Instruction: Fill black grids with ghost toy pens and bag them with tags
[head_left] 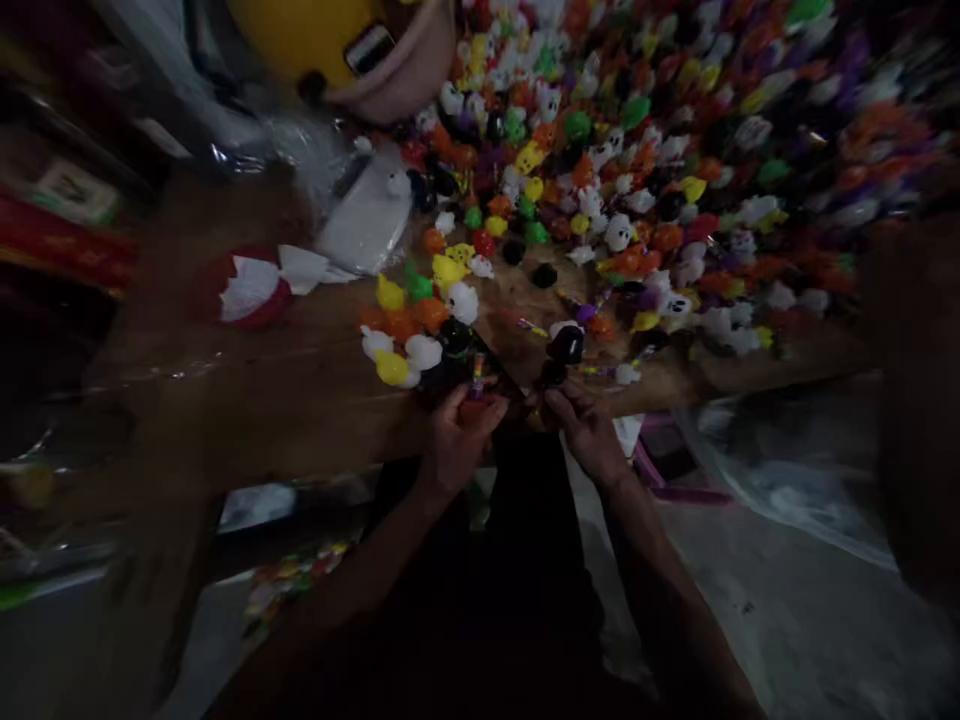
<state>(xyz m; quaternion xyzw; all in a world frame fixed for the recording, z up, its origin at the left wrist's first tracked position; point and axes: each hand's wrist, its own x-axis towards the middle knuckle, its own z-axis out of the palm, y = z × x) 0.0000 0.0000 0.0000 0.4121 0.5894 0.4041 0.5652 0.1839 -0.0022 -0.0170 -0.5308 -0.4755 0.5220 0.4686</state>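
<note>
At the table's front edge, my left hand (463,430) is closed around a small tube with yellow and purple bands (478,374), held upright. My right hand (589,430) is pinched shut just to its right, at the base of a glossy black toy head (566,345); the dim light hides the exact grip. Beyond my left hand lies a cluster of small plastic toy heads, among them a yellow one (391,367), an orange one (403,324) and a white one (462,302). Another banded tube with a white end (627,374) lies right of the black head.
A large heap of mixed toy heads (637,180) covers the table's back and right. A pink basin (405,70) stands at the back left, near clear plastic bags (367,220). A red dish (270,300) with white paper sits left. Below right is a pink crate (686,492).
</note>
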